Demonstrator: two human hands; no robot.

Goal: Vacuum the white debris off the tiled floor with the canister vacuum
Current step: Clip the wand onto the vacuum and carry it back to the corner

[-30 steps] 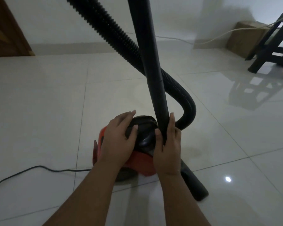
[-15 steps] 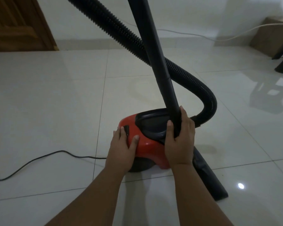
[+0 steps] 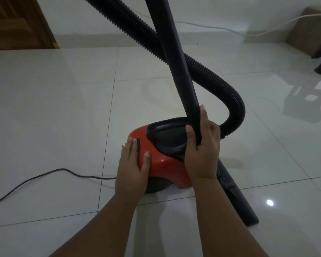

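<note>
head cam, biggest first: glossy pale tiled floor (image 3: 54,117) fills the frame, and i can't spot any white debris on it from here. ribbed black hose (image 3: 235,101) loops from upper left round to right of centre. smooth rigid tube (image 3: 176,52) slants from top centre to lower right, flat nozzle (image 3: 243,206) on the tiles. shiny red plastic vacuum (image 3: 165,164) sits dead centre, with a black top. thin cord (image 3: 44,175) trails off left. right hand (image 3: 202,151) is wrapped round the tube low down. left hand (image 3: 133,169) lies flat, fingers straight, on the red shell's left side, right by a small dark switch (image 3: 138,144), so i'd guess that's the closer one for powering on.
</note>
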